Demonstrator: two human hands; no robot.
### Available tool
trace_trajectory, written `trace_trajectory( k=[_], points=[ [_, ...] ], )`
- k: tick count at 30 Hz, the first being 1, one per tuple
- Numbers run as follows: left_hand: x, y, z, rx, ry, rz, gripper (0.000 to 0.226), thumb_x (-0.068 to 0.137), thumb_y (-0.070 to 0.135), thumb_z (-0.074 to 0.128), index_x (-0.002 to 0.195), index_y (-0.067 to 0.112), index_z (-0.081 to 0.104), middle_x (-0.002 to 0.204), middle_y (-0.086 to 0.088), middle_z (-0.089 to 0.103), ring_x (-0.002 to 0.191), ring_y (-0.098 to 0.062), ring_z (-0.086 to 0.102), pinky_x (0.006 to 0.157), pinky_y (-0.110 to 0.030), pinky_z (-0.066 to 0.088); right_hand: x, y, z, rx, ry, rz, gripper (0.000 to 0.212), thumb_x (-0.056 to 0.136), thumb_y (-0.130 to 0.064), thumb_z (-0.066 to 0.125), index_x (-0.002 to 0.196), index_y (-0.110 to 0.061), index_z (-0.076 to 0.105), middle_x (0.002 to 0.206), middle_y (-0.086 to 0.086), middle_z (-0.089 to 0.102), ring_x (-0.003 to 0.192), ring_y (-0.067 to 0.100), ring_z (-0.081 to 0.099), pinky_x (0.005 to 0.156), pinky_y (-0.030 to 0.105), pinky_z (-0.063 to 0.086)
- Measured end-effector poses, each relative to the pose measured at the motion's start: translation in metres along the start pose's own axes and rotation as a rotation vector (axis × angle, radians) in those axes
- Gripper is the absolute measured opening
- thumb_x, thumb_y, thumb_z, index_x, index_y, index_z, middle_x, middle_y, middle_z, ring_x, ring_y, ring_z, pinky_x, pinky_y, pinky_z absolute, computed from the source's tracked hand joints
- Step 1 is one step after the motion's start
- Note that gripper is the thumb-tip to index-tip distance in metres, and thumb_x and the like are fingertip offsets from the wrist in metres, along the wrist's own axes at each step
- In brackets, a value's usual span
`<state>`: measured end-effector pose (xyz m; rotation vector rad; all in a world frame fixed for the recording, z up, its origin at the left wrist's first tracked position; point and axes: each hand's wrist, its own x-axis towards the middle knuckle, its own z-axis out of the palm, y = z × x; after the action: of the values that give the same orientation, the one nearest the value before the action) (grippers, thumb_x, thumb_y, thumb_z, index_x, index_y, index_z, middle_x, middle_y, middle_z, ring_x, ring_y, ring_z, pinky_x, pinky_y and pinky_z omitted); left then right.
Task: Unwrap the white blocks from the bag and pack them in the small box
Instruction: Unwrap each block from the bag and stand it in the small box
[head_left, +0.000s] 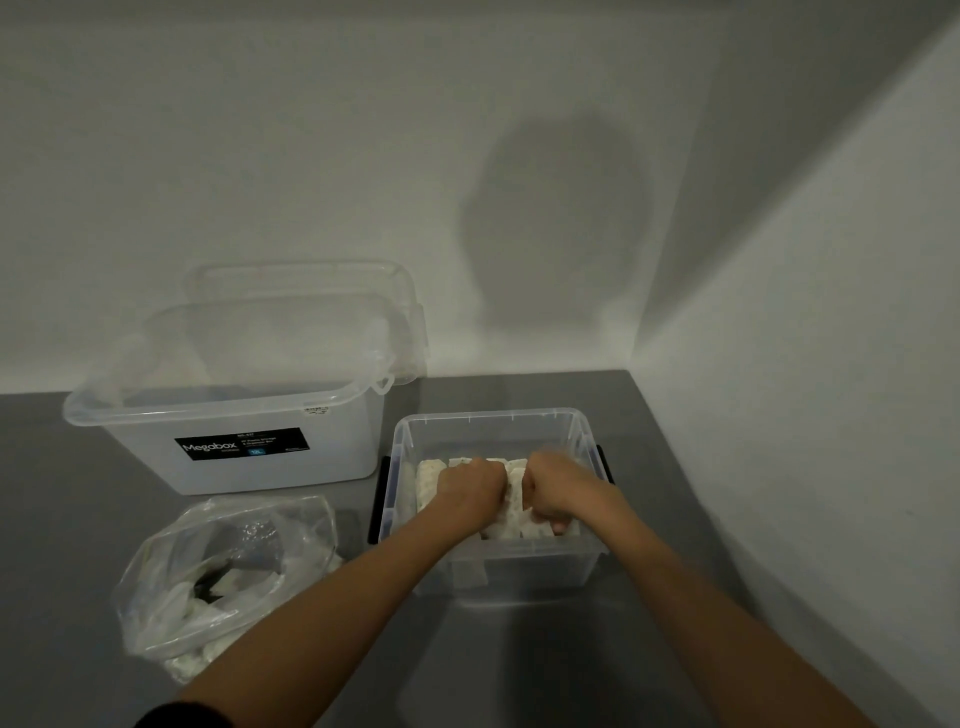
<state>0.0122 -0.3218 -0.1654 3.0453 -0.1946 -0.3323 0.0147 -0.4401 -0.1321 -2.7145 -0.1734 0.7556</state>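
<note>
Observed: left hand (470, 483) and right hand (558, 486) curl round white rectangular blocks (428, 475) in small clear plastic box (493, 415). Recommend seating them snug, rows aligned.

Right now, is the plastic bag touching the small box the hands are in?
Apart. The head view shows a strip of bare grey table between the plastic bag and the small box.

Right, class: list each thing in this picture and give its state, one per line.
Small box: open, part-filled with white blocks.
Large box: open, lid standing behind it.
Bag: mouth open, white pieces inside.
Left grip: holds white blocks in the small box.
Right grip: holds white blocks there too.
</note>
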Motion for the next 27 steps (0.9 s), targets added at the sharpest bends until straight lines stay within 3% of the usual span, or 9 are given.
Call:
trace_trajectory(
  k=[2, 5, 9, 12, 15, 16, 19, 24, 27],
  points=[
    [0.0, 0.001, 0.001, 0.043, -0.017, 0.013, 0.028, 0.089, 0.016, 0.061, 0.117, 0.011, 0.061, 0.118, -0.01, 0.062, 0.107, -0.025, 0.061, 0.093, -0.034, 0.047, 0.007, -0.004, 0.005, -0.001, -0.002, 0.063, 0.021, 0.087, 0.003, 0.06, 0.107, -0.001, 0.066, 0.104, 0.018, 0.069, 0.076, 0.028, 0.069, 0.077, 0.035, 0.059],
    [0.0, 0.002, 0.002, 0.063, -0.04, 0.021, 0.032, 0.084, 0.014, 0.068, 0.115, 0.012, 0.062, 0.117, -0.009, 0.062, 0.106, -0.024, 0.061, 0.093, -0.034, 0.048, 0.011, -0.006, 0.009, -0.088, 0.013, 0.092, 0.034, 0.087, 0.003, 0.06, 0.121, -0.001, 0.06, 0.122, 0.014, 0.063, 0.11, 0.027, 0.063, 0.093, 0.032, 0.052],
    [0.0, -0.002, 0.0, 0.029, -0.07, 0.011, 0.035, 0.08, 0.014, 0.071, 0.114, 0.012, 0.062, 0.117, -0.009, 0.062, 0.107, -0.025, 0.06, 0.096, -0.036, 0.048, 0.014, 0.0, 0.017, -0.179, 0.092, 0.023, 0.04, 0.082, 0.007, 0.062, 0.121, -0.001, 0.057, 0.129, 0.014, 0.053, 0.116, 0.026, 0.055, 0.09, 0.031, 0.049],
    [-0.002, -0.007, -0.005, -0.013, -0.086, 0.011, 0.036, 0.08, 0.013, 0.072, 0.114, 0.012, 0.062, 0.117, -0.008, 0.062, 0.106, -0.026, 0.061, 0.094, -0.036, 0.05, 0.01, -0.001, 0.015, -0.184, 0.065, 0.026, 0.039, 0.08, 0.009, 0.064, 0.117, 0.0, 0.058, 0.125, 0.015, 0.056, 0.113, 0.026, 0.058, 0.087, 0.032, 0.052],
    [-0.002, -0.016, -0.013, -0.125, -0.086, 0.034, 0.028, 0.08, 0.013, 0.072, 0.108, 0.013, 0.065, 0.114, -0.006, 0.063, 0.1, -0.024, 0.063, 0.09, -0.036, 0.052, 0.004, -0.004, 0.005, -0.148, 0.019, 0.044, 0.009, 0.085, 0.008, 0.061, 0.087, -0.001, 0.059, 0.113, 0.019, 0.065, 0.099, 0.029, 0.068, 0.081, 0.033, 0.057],
    [-0.003, -0.02, -0.019, -0.177, -0.078, 0.04, 0.027, 0.079, 0.015, 0.074, 0.104, 0.015, 0.065, 0.112, -0.005, 0.064, 0.099, -0.022, 0.063, 0.09, -0.036, 0.052, 0.003, -0.005, 0.0, -0.131, 0.026, 0.045, 0.008, 0.087, 0.009, 0.059, 0.085, 0.001, 0.059, 0.11, 0.021, 0.066, 0.094, 0.03, 0.07, 0.077, 0.034, 0.058],
    [-0.01, -0.031, -0.041, -0.328, -0.024, 0.084, 0.023, 0.079, 0.018, 0.075, 0.099, 0.015, 0.066, 0.106, -0.002, 0.064, 0.093, -0.016, 0.061, 0.088, -0.031, 0.051, -0.003, -0.011, -0.02, -0.092, 0.097, -0.021, 0.018, 0.09, 0.007, 0.054, 0.106, 0.004, 0.062, 0.105, 0.019, 0.066, 0.09, 0.03, 0.07, 0.075, 0.034, 0.059],
    [-0.039, -0.061, -0.082, -0.493, 0.096, 0.135, 0.02, 0.079, 0.023, 0.075, 0.097, 0.017, 0.069, 0.094, 0.001, 0.068, 0.089, -0.013, 0.064, 0.082, -0.028, 0.053, -0.021, -0.041, -0.051, -0.045, 0.284, -0.15, 0.013, 0.089, -0.005, 0.057, 0.095, -0.007, 0.069, 0.087, 0.009, 0.066, 0.068, 0.024, 0.071, 0.071, 0.039, 0.061],
    [-0.061, -0.087, -0.097, -0.534, 0.167, 0.146, 0.016, 0.081, 0.022, 0.072, 0.095, 0.016, 0.07, 0.093, 0.0, 0.07, 0.086, -0.01, 0.064, 0.079, -0.024, 0.052, -0.041, -0.078, -0.054, 0.023, 0.337, -0.27, 0.012, 0.091, -0.013, 0.06, 0.095, -0.006, 0.069, 0.089, 0.009, 0.066, 0.069, 0.022, 0.067, 0.068, 0.032, 0.058]
  ],
)
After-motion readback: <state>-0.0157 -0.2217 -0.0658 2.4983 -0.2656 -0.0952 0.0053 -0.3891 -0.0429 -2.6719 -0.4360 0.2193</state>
